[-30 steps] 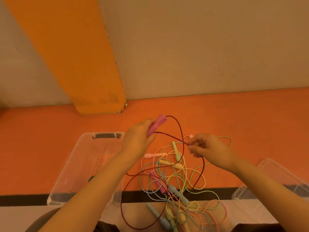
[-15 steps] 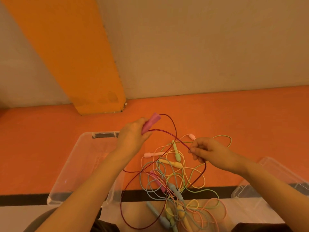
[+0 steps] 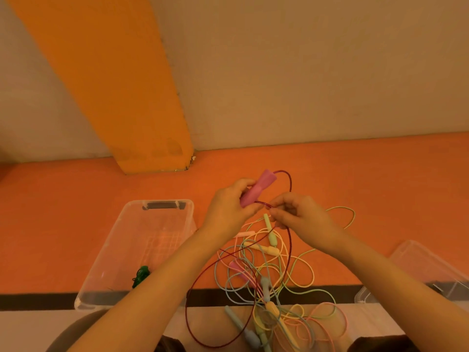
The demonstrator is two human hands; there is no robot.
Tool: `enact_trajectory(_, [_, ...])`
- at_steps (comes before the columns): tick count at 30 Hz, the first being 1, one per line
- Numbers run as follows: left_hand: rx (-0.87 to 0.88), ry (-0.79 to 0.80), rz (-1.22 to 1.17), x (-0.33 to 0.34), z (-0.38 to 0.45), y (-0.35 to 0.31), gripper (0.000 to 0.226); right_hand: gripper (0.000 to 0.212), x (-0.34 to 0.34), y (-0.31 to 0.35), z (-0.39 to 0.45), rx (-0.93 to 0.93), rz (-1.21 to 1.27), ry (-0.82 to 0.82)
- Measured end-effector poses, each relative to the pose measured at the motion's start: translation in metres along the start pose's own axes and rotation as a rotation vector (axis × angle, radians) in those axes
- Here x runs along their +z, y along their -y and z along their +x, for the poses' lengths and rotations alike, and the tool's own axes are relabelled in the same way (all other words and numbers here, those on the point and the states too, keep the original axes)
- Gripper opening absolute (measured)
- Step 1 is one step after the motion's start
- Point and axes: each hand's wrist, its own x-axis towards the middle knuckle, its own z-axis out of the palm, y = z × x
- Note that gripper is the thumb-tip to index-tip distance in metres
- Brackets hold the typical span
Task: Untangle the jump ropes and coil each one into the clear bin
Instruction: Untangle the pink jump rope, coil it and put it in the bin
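The left hand (image 3: 229, 212) grips a pink handle (image 3: 257, 188); the right hand (image 3: 300, 214) pinches its maroon cord (image 3: 289, 247) just beside it. Below lies the pastel rope tangle (image 3: 274, 280) on the orange tabletop (image 3: 380, 179). The clear bin (image 3: 132, 252) (something green inside) stands left.

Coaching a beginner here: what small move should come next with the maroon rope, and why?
Probably lay the loop pinched by the right hand against the pink handle in the left hand, since much maroon rope dangles uncoiled.
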Motion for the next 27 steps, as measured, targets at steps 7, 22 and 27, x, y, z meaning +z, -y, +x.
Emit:
enact_trajectory(7, [-0.051, -0.097, 0.038, -0.016, 0.003, 0.005, 0.048, 0.02, 0.001, -0.024, -0.007, 0.154, -0.363, 0.311])
enact_trajectory(22, [-0.074, 0.074, -0.048, -0.006, 0.001, 0.006, 0.038, 0.013, -0.02, 0.013, -0.01, -0.069, -0.038, -0.196])
enact_trajectory(27, [-0.029, 0.107, -0.16, 0.003, -0.001, -0.001, 0.038, 0.022, -0.012, 0.006, -0.011, -0.078, -0.061, -0.174])
